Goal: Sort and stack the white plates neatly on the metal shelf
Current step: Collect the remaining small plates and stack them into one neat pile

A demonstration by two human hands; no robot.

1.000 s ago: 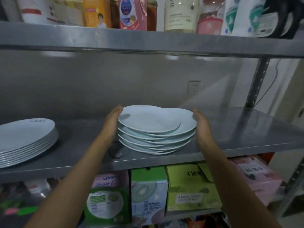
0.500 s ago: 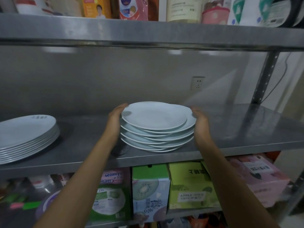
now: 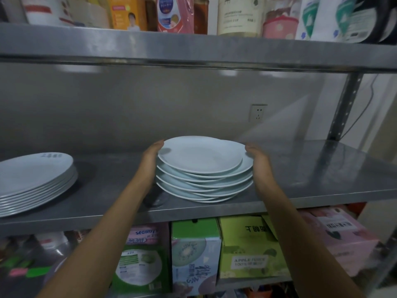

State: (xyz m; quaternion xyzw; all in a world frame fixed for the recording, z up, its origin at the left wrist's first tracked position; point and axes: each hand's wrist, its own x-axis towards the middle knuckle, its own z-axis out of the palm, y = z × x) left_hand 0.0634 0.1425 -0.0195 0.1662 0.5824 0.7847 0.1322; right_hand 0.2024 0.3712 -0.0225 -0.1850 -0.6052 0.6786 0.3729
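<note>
You've a wall socket [image 3: 258, 112] behind, an apple juice box [image 3: 249, 248] below (kiwi box [image 3: 195, 254] touching it), a cream bottle [image 3: 238, 16] overhead.

plate stack [image 3: 204, 171] mid-shelf, larger stack [image 3: 34, 179] left

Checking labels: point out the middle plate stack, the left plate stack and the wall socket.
middle plate stack [image 3: 199, 155], head view, centre of the top plate.
left plate stack [image 3: 32, 171], head view, top plate's face.
wall socket [image 3: 258, 112], head view, faceplate middle.
</note>
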